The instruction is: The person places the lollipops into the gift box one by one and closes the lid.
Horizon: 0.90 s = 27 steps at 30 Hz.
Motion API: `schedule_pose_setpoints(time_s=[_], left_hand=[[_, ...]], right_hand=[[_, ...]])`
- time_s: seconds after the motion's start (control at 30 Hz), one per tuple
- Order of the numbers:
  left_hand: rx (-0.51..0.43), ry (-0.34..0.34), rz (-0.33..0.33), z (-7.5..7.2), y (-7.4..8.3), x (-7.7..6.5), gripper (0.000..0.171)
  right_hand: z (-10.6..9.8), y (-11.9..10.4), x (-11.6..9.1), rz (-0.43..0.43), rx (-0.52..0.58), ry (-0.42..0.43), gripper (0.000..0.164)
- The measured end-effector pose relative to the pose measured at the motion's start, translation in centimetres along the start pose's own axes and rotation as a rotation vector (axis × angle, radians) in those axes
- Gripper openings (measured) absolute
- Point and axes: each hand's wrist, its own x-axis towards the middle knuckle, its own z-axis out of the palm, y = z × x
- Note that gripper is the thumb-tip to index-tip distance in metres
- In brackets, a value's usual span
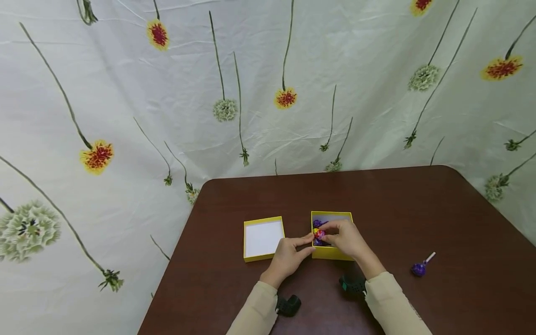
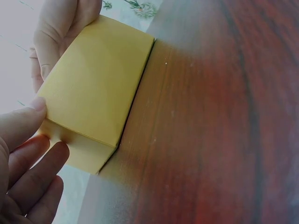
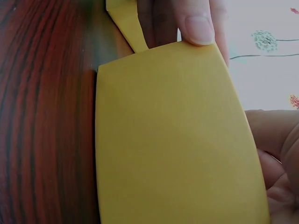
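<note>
A yellow box (image 1: 332, 252) with a pale inside stands on the table, holding several purple-wrapped candies (image 1: 318, 224). My right hand (image 1: 345, 239) reaches over its near wall and pinches a red-and-yellow wrapped lollipop (image 1: 319, 233) inside; its stick does not show. At the box's near left corner, my left hand (image 1: 289, 258) touches the outside, thumb on the front wall and fingers along the left wall. In the left wrist view the left hand's fingers (image 2: 39, 182) lie against the yellow side. The right wrist view shows mostly the box's front wall (image 3: 173, 135), hiding the lollipop.
Left of the box lies a shallow yellow-edged lid (image 1: 264, 238), white inside up. One purple lollipop (image 1: 418, 269) with a white stick lies on the dark brown table (image 1: 460, 223) at the right. Behind hangs a flower-patterned cloth (image 1: 368, 70).
</note>
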Motion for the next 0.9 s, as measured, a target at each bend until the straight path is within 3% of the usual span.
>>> schedule_pose_setpoints(time_s=[0.57,0.9], left_hand=[[0.012,-0.004,0.006,0.0,0.02,0.14,0.037],[0.017,-0.002,0.02,-0.05,-0.22,0.08,0.038]], right_hand=[[-0.07,-0.31,-0.29,-0.012,-0.059,0.024,0.017],[-0.21,-0.4,-0.1,-0.001,-0.03,0.008,0.018]])
